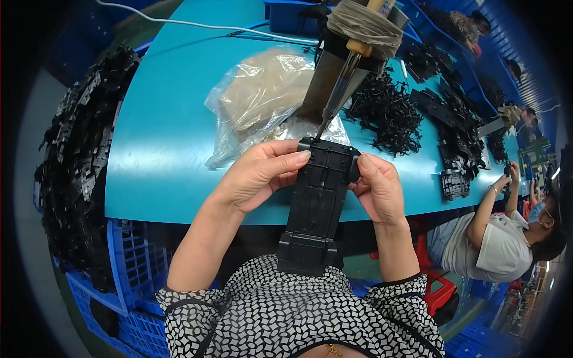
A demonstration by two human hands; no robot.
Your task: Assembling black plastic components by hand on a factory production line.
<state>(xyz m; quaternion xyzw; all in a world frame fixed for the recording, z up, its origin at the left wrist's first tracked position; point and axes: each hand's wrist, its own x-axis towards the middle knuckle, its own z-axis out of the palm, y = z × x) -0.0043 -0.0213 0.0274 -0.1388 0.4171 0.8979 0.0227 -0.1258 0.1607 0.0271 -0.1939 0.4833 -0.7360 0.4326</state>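
Note:
A long black plastic chassis-like part (315, 206) is held between both hands, its lower end close to my body. My left hand (259, 174) pinches the upper left corner, thumb on top. My right hand (380, 186) grips the upper right edge between thumb and fingers. Above them a fixed tool with a wooden collar and a tapering metal shaft (341, 89), like a soldering iron, points down. Its tip meets the part's top edge near the left corner; whether it touches, I cannot tell. Cloth wrapping (364, 27) surrounds the tool's upper end.
Behind my left hand, a clear plastic bag (262, 89) lies on the turquoise table (161, 149). Small black parts (391, 113) are heaped right of the tool. More black parts (80, 161) fill a blue crate (134, 256) at left. A masked co-worker (492, 241) sits at right.

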